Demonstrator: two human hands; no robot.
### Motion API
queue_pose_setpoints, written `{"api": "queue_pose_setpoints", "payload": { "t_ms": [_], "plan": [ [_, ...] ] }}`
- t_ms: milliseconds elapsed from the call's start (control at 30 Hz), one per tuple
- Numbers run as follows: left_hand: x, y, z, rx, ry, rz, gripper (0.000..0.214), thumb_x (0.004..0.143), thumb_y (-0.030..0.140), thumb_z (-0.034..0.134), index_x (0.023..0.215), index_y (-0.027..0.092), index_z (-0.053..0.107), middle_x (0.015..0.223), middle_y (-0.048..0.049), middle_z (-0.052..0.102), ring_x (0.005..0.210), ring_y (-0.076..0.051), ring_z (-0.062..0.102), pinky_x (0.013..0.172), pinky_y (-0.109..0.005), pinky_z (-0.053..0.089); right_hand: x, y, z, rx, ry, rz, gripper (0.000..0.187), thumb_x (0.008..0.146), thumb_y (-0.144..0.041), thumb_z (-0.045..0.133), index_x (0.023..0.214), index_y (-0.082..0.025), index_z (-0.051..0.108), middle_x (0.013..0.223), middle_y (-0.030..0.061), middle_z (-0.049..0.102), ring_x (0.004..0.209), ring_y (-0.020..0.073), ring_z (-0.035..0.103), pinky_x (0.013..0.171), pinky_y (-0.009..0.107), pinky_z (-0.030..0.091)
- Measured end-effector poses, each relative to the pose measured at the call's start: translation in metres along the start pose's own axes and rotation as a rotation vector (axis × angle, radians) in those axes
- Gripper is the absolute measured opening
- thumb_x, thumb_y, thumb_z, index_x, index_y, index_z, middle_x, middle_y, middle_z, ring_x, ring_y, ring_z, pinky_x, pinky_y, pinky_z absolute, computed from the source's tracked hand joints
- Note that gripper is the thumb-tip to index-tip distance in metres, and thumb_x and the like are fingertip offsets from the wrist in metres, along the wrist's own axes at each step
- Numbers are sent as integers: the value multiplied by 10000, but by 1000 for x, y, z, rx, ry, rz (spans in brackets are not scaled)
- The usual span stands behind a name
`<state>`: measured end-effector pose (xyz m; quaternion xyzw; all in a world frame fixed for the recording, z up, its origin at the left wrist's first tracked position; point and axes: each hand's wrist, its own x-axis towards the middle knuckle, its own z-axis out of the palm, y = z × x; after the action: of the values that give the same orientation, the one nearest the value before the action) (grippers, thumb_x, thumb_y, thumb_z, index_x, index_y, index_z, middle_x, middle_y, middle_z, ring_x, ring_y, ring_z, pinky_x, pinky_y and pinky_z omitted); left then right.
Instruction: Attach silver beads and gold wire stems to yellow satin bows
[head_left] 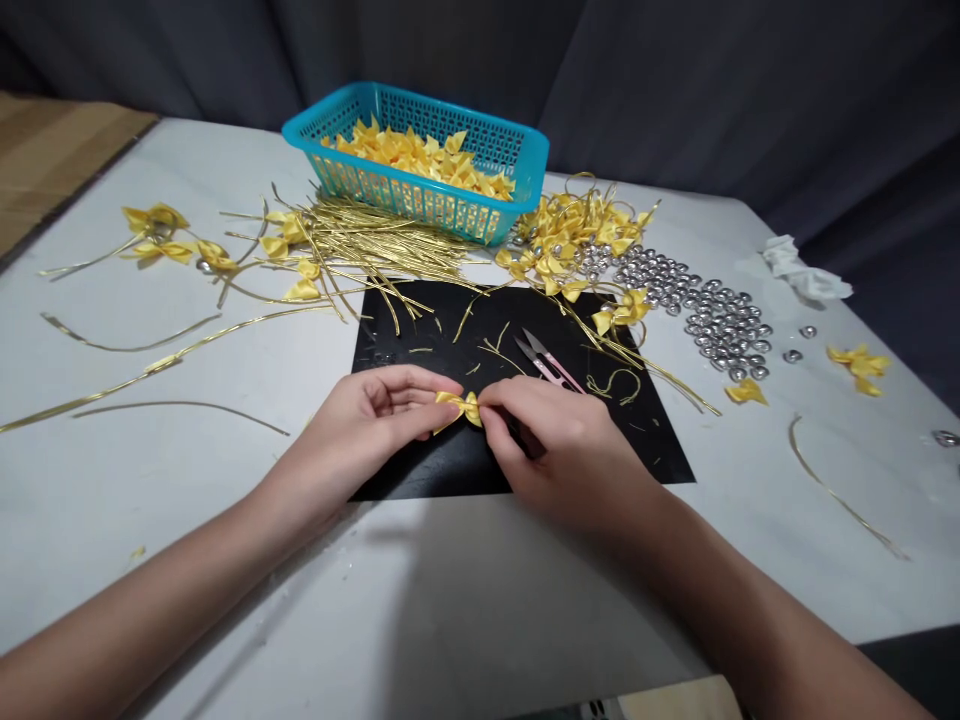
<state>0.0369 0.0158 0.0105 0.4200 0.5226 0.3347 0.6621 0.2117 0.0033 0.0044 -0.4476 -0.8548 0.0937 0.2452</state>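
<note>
Between my two hands is a small yellow ribbon bow [470, 408], held above a black mat [420, 470]. Thumb and fingers of my left hand [390, 405] pinch its left loop. My right hand [551, 425] has its fingertips closed at the bow's right side; the exact grip there is partly hidden. Just beyond my right hand lie thread snips [551, 362] with pink handles, blades pointing away to the left. Scraps of gold cord [615, 385] are scattered on the mat around them.
A teal plastic basket [534, 165] of yellow bows stands at the back. Before it lies a heap of gold cords [382, 240]. Rightward are piled bows [577, 225], silver beads [724, 325] and a crumpled white cloth [802, 270]. More bows [157, 232] lie left.
</note>
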Motion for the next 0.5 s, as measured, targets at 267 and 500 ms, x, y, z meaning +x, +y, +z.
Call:
{"api": "queue_pose_setpoints", "payload": {
  "t_ms": [267, 500],
  "plan": [
    [3, -3, 0, -4, 107, 18, 154, 697, 261, 737, 802, 172, 667, 666, 26, 679, 632, -65, 578, 567, -124, 418, -1, -3, -2, -17, 170, -15, 193, 838, -90, 470, 959, -132, 613, 884, 36, 693, 736, 99, 621, 688, 198, 451],
    [1, -2, 0, 4, 82, -47, 173, 663, 282, 760, 801, 185, 719, 765, -16, 743, 693, -109, 637, 621, -166, 465, -2, -4, -2, -29, 82, 6, 154, 810, -115, 467, 753, -139, 608, 594, -7, 581, 524, 84, 514, 506, 214, 349]
  ]
}}
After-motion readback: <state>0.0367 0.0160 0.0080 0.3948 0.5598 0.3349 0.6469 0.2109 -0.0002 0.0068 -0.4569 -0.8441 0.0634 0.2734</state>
